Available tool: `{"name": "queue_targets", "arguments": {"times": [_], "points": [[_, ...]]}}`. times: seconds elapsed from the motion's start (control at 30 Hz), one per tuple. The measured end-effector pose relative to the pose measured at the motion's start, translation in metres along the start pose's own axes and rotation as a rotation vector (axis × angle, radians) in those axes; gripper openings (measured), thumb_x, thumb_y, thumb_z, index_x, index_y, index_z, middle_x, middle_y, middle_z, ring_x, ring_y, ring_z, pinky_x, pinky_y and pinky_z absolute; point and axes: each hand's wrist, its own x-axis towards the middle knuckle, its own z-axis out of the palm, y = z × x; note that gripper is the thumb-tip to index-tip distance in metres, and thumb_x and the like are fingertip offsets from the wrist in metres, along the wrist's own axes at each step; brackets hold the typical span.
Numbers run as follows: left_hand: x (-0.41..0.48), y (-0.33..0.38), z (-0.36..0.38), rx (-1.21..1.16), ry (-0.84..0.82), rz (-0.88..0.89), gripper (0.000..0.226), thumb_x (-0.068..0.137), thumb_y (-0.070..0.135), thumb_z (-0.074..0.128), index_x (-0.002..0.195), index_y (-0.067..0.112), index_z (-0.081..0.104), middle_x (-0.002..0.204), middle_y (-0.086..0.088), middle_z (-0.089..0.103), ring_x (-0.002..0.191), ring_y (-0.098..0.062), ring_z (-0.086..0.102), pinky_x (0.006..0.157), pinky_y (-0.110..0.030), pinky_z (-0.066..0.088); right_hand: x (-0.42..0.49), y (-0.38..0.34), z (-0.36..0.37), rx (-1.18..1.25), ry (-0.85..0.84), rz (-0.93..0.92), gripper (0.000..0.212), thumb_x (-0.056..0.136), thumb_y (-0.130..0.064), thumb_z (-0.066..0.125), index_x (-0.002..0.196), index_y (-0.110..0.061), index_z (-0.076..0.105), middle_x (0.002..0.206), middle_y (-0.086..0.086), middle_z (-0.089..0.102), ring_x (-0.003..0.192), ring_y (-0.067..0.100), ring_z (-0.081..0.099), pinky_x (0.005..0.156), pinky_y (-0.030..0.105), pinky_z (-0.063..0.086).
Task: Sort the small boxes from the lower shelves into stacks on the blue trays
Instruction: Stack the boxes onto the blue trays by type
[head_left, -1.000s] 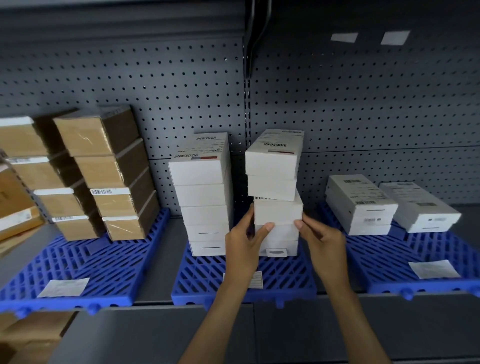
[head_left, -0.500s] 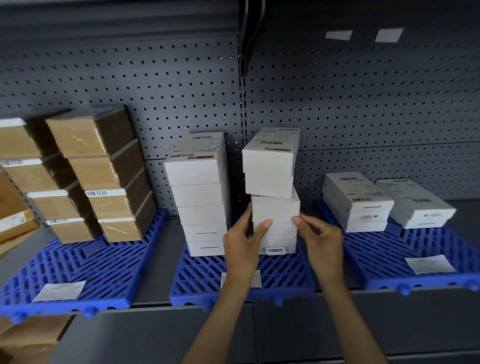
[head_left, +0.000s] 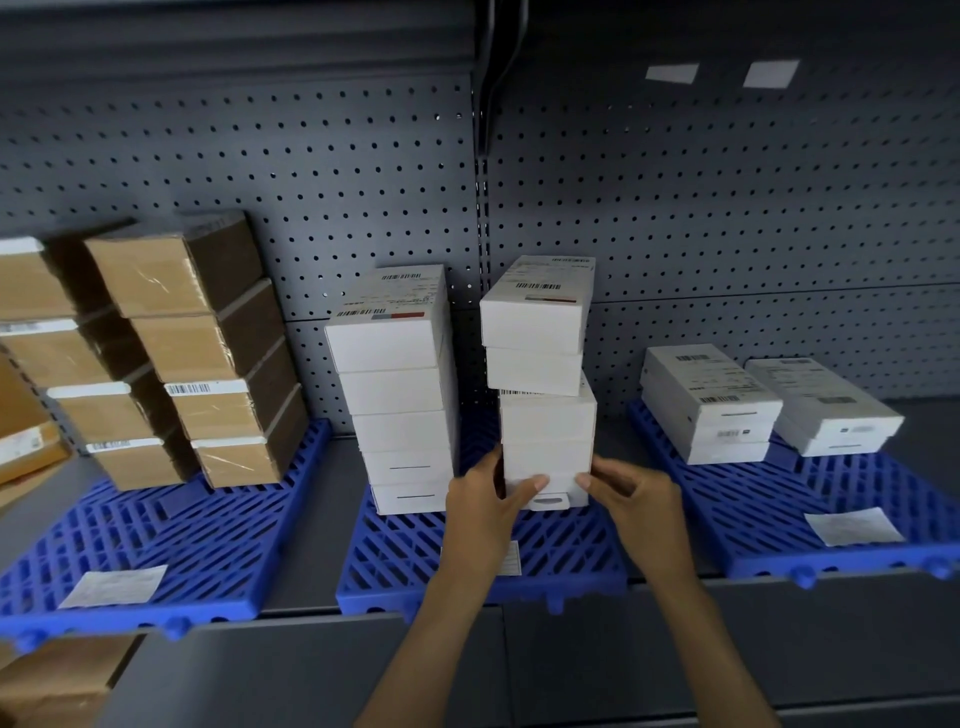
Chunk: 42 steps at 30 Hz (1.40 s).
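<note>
On the middle blue tray (head_left: 571, 561) stand two stacks of small white boxes. The left stack (head_left: 400, 395) is straight. The right stack (head_left: 545, 415) is uneven, with its two top boxes shifted left. My left hand (head_left: 483, 514) grips the low left front corner of the right stack, thumb up its left side and fingers across the front. My right hand (head_left: 639, 504) pinches the low right front corner with curled fingers. Both hands hold the second box from the bottom.
The right blue tray (head_left: 753, 519) carries two low stacks of white boxes (head_left: 711, 410). The left blue tray (head_left: 208, 545) holds stacked brown boxes (head_left: 208, 353). A pegboard wall closes the back. More brown cartons (head_left: 52, 680) sit on the shelf below left.
Both hands have slid down the right white stack, from its middle box to the lower boxes. The stacks themselves stay put.
</note>
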Motion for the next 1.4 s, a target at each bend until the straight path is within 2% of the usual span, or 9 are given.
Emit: {"name": "queue_targets", "arguments": {"times": [0.2,0.33,0.43,0.5,0.57,0.67,0.8,1.0,1.4], "points": [[0.002,-0.001,0.002,-0.026,0.003,-0.034,0.045,0.084,0.044,0.079,0.114,0.011,0.071,0.095,0.005,0.077,0.082,0.001,0.069,0.071,-0.017,0.056,-0.001,0.000,0.002,-0.063,0.025,0.002,0.025,0.086,-0.014,0.078,0.111,-0.018,0.078,0.097,-0.020,0.074,0.089,-0.005,0.071,0.080,0.014,0.056],[0.000,-0.003,0.004,-0.045,0.030,-0.030,0.047,0.084,0.045,0.078,0.116,0.012,0.070,0.097,0.006,0.077,0.083,0.001,0.070,0.072,-0.018,0.057,-0.002,-0.002,0.002,-0.074,0.037,-0.004,0.020,0.086,-0.014,0.078,0.105,-0.020,0.080,0.093,-0.021,0.074,0.085,-0.003,0.072,0.078,0.023,0.060],[-0.001,0.001,0.004,-0.065,0.014,-0.024,0.053,0.084,0.048,0.078,0.123,0.014,0.068,0.105,0.008,0.075,0.095,-0.005,0.071,0.078,-0.017,0.057,0.001,-0.004,-0.004,-0.069,-0.009,-0.002,0.017,0.086,-0.016,0.078,0.103,-0.021,0.080,0.092,-0.018,0.076,0.085,0.000,0.073,0.078,0.031,0.061],[-0.004,0.005,0.002,-0.107,-0.012,-0.027,0.078,0.080,0.059,0.076,0.142,0.017,0.055,0.119,0.010,0.071,0.108,-0.003,0.067,0.087,-0.015,0.054,0.006,-0.009,-0.011,-0.035,-0.055,0.026,0.026,0.084,-0.024,0.079,0.109,-0.018,0.079,0.100,-0.014,0.077,0.093,0.003,0.073,0.083,0.026,0.060],[-0.004,0.011,-0.001,-0.172,-0.013,-0.047,0.110,0.075,0.070,0.074,0.160,0.019,0.026,0.140,0.010,0.060,0.126,-0.004,0.057,0.102,-0.021,0.050,0.012,-0.018,-0.018,0.062,-0.038,0.062,0.045,0.082,-0.029,0.080,0.124,-0.016,0.073,0.116,-0.009,0.074,0.105,0.001,0.070,0.088,0.015,0.055],[0.001,0.031,-0.008,-0.304,0.045,-0.021,0.113,0.080,0.064,0.074,0.163,0.028,0.007,0.160,0.013,0.035,0.146,-0.004,0.036,0.119,-0.028,0.035,0.024,-0.038,-0.021,0.167,0.023,0.055,0.055,0.086,-0.029,0.079,0.138,-0.021,0.062,0.130,-0.014,0.066,0.116,-0.006,0.063,0.090,0.006,0.048],[0.022,0.049,-0.015,-0.397,0.138,0.039,0.103,0.084,0.061,0.073,0.162,0.031,0.013,0.163,0.020,0.027,0.149,0.000,0.028,0.123,-0.033,0.029,0.040,-0.059,-0.010,0.252,0.000,-0.022,0.061,0.091,-0.032,0.074,0.148,-0.023,0.052,0.144,-0.015,0.057,0.128,-0.005,0.054,0.096,0.012,0.049],[0.029,0.052,-0.013,-0.435,0.138,0.107,0.057,0.095,0.034,0.071,0.147,0.023,0.051,0.136,0.014,0.064,0.129,-0.003,0.057,0.110,-0.038,0.049,0.046,-0.060,0.004,0.211,-0.004,-0.076,0.053,0.094,-0.032,0.069,0.145,-0.022,0.055,0.138,-0.010,0.064,0.123,0.001,0.061,0.101,0.032,0.055],[0.015,0.058,-0.004,-0.553,0.356,0.088,0.040,0.086,0.022,0.080,0.124,0.012,0.070,0.117,0.008,0.075,0.112,-0.007,0.069,0.096,-0.026,0.056,0.040,-0.061,0.003,0.277,0.102,-0.068,0.037,0.094,-0.022,0.070,0.130,-0.019,0.068,0.117,-0.019,0.072,0.113,0.002,0.068,0.093,0.021,0.055]]}}
